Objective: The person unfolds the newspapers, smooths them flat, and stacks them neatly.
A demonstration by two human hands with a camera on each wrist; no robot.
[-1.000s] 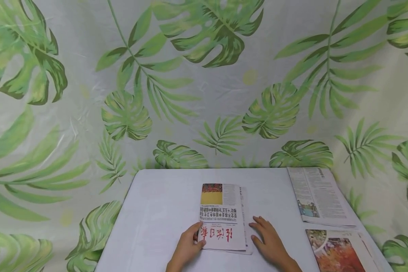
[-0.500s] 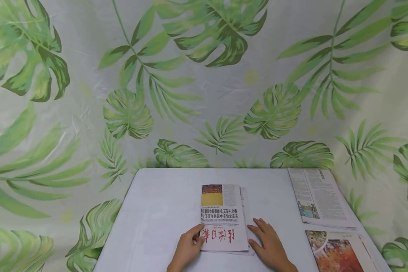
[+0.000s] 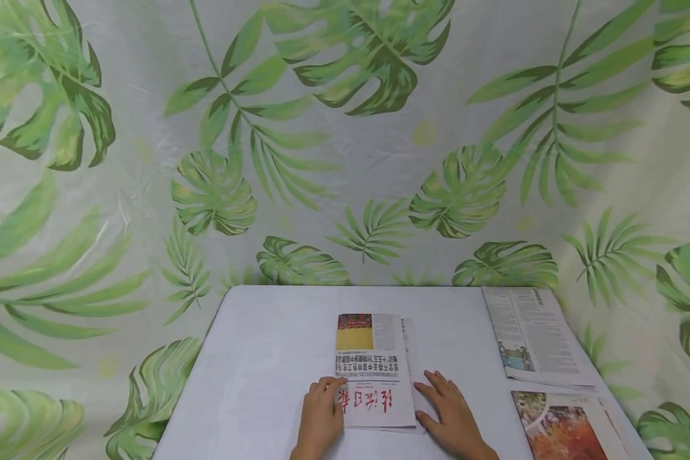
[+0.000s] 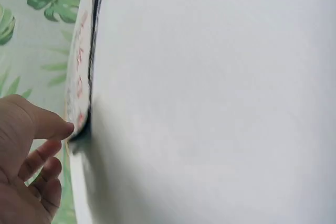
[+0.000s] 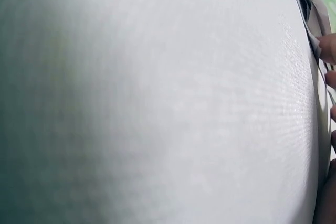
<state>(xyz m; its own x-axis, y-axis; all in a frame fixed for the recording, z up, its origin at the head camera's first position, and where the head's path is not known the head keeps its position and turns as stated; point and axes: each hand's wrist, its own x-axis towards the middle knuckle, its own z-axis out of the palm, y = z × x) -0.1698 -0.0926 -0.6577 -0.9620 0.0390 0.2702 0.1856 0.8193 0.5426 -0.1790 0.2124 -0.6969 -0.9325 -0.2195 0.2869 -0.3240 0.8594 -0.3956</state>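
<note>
A folded newspaper (image 3: 375, 377) with a red masthead, upside down in the head view, lies on the white table before me. More folded sheets show past its right edge. My left hand (image 3: 319, 415) is at its left edge, index fingertip overlapping the paper. In the left wrist view the thumb (image 4: 52, 123) touches the near corner and the other fingers bend loosely beside it. My right hand (image 3: 451, 415) lies along the right edge, fingers spread, fingertips against the sheets. In the right wrist view its thumb (image 5: 328, 47) meets slightly parted paper layers (image 5: 315, 14).
At the table's right side lies another folded newspaper (image 3: 543, 338) with a small cartoon. Nearer me is a printed paper with a red-orange picture (image 3: 569, 431). A leaf-patterned curtain (image 3: 374, 140) stands behind the white table (image 3: 253, 358).
My right hand has moved left, up against the newspaper's right edge. The left hand has turned more upright at the left edge. The newspaper has hardly shifted.
</note>
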